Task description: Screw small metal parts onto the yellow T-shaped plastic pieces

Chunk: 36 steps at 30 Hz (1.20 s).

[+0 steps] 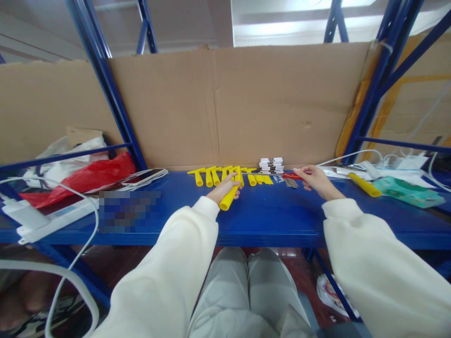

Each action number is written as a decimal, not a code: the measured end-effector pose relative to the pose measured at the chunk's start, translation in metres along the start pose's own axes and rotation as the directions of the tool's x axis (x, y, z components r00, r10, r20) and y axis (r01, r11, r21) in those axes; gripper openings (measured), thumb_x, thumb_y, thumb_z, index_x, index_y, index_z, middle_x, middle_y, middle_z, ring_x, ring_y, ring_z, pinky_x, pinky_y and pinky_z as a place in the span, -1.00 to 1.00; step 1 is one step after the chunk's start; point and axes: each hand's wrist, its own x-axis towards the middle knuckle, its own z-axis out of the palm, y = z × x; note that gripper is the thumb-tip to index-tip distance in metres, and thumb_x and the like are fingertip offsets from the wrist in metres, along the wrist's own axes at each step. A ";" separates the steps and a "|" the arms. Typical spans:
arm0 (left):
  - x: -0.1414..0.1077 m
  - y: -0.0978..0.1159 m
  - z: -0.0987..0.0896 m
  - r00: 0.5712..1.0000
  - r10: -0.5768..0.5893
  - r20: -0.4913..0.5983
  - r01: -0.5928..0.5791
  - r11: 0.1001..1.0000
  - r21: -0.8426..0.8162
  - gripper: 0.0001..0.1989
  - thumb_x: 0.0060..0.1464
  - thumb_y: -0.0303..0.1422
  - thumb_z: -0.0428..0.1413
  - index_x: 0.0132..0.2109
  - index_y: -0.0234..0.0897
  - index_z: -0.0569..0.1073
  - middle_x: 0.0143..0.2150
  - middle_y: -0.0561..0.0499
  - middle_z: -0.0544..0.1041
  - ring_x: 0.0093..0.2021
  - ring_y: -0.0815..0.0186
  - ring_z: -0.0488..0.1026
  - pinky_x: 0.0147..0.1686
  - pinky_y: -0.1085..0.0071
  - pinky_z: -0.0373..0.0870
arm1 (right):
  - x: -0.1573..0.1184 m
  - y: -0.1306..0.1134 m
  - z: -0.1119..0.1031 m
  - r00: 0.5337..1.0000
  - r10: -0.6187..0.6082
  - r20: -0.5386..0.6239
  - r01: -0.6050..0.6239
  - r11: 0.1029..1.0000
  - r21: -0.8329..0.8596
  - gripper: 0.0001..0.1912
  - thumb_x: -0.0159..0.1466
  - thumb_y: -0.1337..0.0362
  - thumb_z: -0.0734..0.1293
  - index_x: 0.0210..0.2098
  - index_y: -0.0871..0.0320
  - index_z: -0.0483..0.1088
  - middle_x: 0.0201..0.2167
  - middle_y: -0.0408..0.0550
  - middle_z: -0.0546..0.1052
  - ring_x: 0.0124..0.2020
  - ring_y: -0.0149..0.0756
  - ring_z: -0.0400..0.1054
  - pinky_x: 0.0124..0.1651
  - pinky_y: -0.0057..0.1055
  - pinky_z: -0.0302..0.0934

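My left hand is wrapped round a yellow T-shaped plastic tool, its round handle pointing toward me. In my right hand is a screwdriver with a red handle. Its thin shaft runs left to the head of the yellow tool; whether the tip touches is too small to tell. Behind my left hand, several similar yellow tools lie in a row. Small flat yellow pieces lie right of them. Some thin grey strips rest beneath the screwdriver handle. White stacked small boxes stand just behind.
Cardboard backs the blue shelf. At left are a red bag, a phone, a white power strip and cables. At right lie a yellow tube and a green packet. Blue posts rise at both sides.
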 end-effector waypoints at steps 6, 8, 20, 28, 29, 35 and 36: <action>0.002 -0.001 -0.002 1.000 -0.005 0.011 0.005 1.000 -0.003 -0.40 0.25 -0.55 -0.09 0.37 -0.12 0.00 -0.50 0.14 0.34 -0.70 0.46 0.24 -0.69 0.57 0.16 | 0.000 0.000 -0.001 1.000 -0.029 0.004 0.029 1.000 0.010 -0.33 -0.14 -0.24 0.52 -0.34 0.06 0.19 -0.67 -0.28 0.31 -0.75 -0.50 0.08 -0.76 -0.51 -0.04; 0.004 -0.002 -0.003 1.000 -0.005 0.000 0.005 1.000 -0.013 -0.39 0.26 -0.55 -0.09 0.38 -0.10 -0.01 -0.50 0.14 0.34 -0.70 0.46 0.23 -0.69 0.57 0.16 | 0.000 0.000 -0.002 0.997 -0.064 0.030 0.065 0.998 -0.009 -0.29 -0.20 -0.16 0.57 -0.28 0.06 0.20 -0.58 -0.24 0.40 -0.71 -0.47 0.17 -0.71 -0.48 0.07; 0.009 -0.005 -0.005 1.000 0.012 0.025 -0.012 1.000 -0.006 -0.38 0.24 -0.54 -0.07 0.37 -0.10 -0.02 -0.49 0.13 0.35 -0.68 0.46 0.25 -0.68 0.59 0.17 | 0.002 -0.001 -0.002 0.979 -0.203 0.012 0.203 0.979 0.008 -0.42 -0.10 -0.12 0.53 -0.31 0.03 0.22 -0.61 -0.28 0.39 -0.66 -0.38 0.27 -0.57 -0.36 0.24; 0.012 -0.005 -0.007 1.000 -0.003 0.007 0.003 1.000 -0.030 -0.36 0.25 -0.53 -0.05 0.38 -0.06 -0.03 -0.49 0.14 0.34 -0.69 0.47 0.24 -0.68 0.59 0.17 | -0.003 -0.009 -0.001 0.976 -0.212 0.057 0.214 0.976 -0.041 -0.47 -0.07 -0.15 0.49 -0.33 0.05 0.28 -0.71 -0.26 0.37 -0.65 -0.31 0.29 -0.50 -0.31 0.27; 0.012 -0.006 -0.007 1.000 -0.005 0.010 0.005 1.000 -0.031 -0.37 0.25 -0.52 -0.04 0.38 -0.07 -0.02 -0.49 0.14 0.34 -0.68 0.47 0.24 -0.68 0.59 0.17 | -0.004 -0.010 -0.002 0.976 -0.212 0.044 0.214 0.975 -0.056 -0.47 -0.05 -0.17 0.48 -0.34 0.06 0.29 -0.72 -0.25 0.36 -0.66 -0.31 0.27 -0.52 -0.32 0.25; 0.012 -0.006 -0.006 1.000 -0.004 0.013 0.004 1.000 -0.011 -0.40 0.24 -0.53 -0.06 0.37 -0.10 0.02 -0.47 0.12 0.34 -0.68 0.46 0.24 -0.68 0.57 0.17 | -0.006 -0.013 -0.002 0.980 -0.199 -0.021 0.196 0.976 -0.092 -0.42 0.00 -0.30 0.39 -0.40 0.10 0.32 -0.69 -0.21 0.36 -0.75 -0.45 0.15 -0.68 -0.44 0.04; 0.011 -0.006 -0.006 1.000 -0.003 0.015 0.004 1.000 -0.009 -0.39 0.25 -0.53 -0.06 0.37 -0.10 0.01 -0.47 0.12 0.35 -0.68 0.46 0.24 -0.67 0.57 0.17 | -0.006 -0.013 -0.001 0.983 -0.184 -0.022 0.181 0.979 -0.092 -0.41 0.00 -0.31 0.38 -0.39 0.10 0.31 -0.68 -0.21 0.36 -0.75 -0.46 0.13 -0.69 -0.45 0.01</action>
